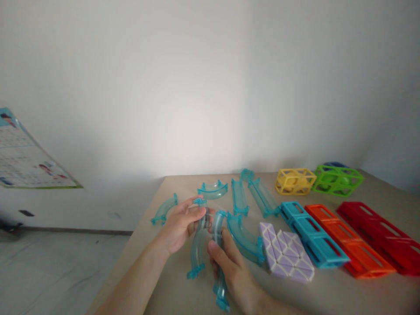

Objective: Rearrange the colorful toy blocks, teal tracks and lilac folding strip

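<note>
Taking the clock around the two hands, a pale wall [197, 87] is rising at twelve, and the bench [170, 280] is spreading out beneath the pieces. A printed poster [36, 162] is hanging toward ten. At three, a red openwork block [370, 229] is lying farthest off, then an orange block [348, 243], then a turquoise block [316, 237].

The left hand [180, 225] is pinching the upper part of a clear teal curve [197, 249], thumb over it. The right hand [229, 260] is closing around a second teal curve [218, 232], which is standing lengthwise just beside the first, toward three.

A patch of lilac triangles [285, 256] is lying just beside the turquoise block, toward the hands. At two, a green cage [337, 180] and a smaller yellow cage [295, 181] are sitting side by side. Two straight channels [239, 197] are lying between one and two; loose curves [213, 192] are resting at ten, twelve and three.
</note>
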Demonstrator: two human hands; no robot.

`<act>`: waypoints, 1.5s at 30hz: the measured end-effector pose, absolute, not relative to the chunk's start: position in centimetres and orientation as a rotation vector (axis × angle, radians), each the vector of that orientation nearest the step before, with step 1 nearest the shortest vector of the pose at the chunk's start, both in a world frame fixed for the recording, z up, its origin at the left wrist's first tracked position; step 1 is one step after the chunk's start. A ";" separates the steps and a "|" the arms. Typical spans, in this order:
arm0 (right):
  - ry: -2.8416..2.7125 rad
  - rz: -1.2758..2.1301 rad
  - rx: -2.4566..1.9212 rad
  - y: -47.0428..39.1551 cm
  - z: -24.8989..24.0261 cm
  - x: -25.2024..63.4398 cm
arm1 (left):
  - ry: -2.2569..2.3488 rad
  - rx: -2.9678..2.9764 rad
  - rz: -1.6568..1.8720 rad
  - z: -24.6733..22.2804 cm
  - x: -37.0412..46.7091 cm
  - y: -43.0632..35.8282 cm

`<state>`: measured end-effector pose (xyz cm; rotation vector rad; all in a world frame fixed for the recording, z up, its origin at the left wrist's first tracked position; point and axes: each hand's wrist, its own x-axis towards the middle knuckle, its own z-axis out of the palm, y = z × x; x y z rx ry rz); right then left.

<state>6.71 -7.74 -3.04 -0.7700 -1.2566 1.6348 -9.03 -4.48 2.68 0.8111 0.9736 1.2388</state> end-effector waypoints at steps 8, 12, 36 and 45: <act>-1.343 1.588 -0.702 -7.5 -2.2 6.6 | 1.117 1.055 1.077 2.5 -9.3 -4.5; -1.293 1.602 -0.713 -7.5 -2.6 6.4 | 1.113 1.094 1.060 2.4 -9.4 -4.5; -1.263 1.638 -0.658 -7.9 -3.7 6.3 | 1.139 0.869 1.187 2.2 -10.0 -3.5; -1.093 1.783 -0.656 -7.4 -2.7 6.2 | 1.206 0.847 1.185 2.3 -10.1 -3.7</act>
